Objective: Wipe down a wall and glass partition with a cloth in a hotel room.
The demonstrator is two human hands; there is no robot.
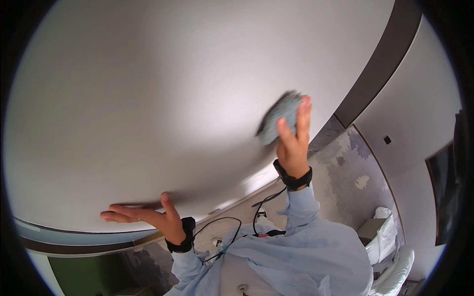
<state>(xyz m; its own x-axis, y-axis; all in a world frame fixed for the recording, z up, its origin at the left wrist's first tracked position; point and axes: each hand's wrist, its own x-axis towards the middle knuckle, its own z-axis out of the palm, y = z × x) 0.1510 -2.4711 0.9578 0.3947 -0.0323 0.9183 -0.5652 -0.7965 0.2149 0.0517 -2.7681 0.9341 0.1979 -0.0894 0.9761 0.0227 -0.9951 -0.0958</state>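
A large, smooth white panel (122,111) fills most of the view before me. My right hand (294,144) presses a grey-blue cloth (279,114) against it, right of the middle; the hand and cloth are slightly blurred. Lower left, my left hand (155,218) rests at the panel's surface near its lower edge, fingers pointing left, thumb up, with nothing in it. Both wrists wear black bands, with black cables hanging between them in front of my light blue shirt.
Patterned carpet (333,177) lies at the right, beside a wall with a black socket (387,140). A box with white plastic wrapping (385,236) stands lower right, near a dark screen (442,196). Below left is a green surface (89,273).
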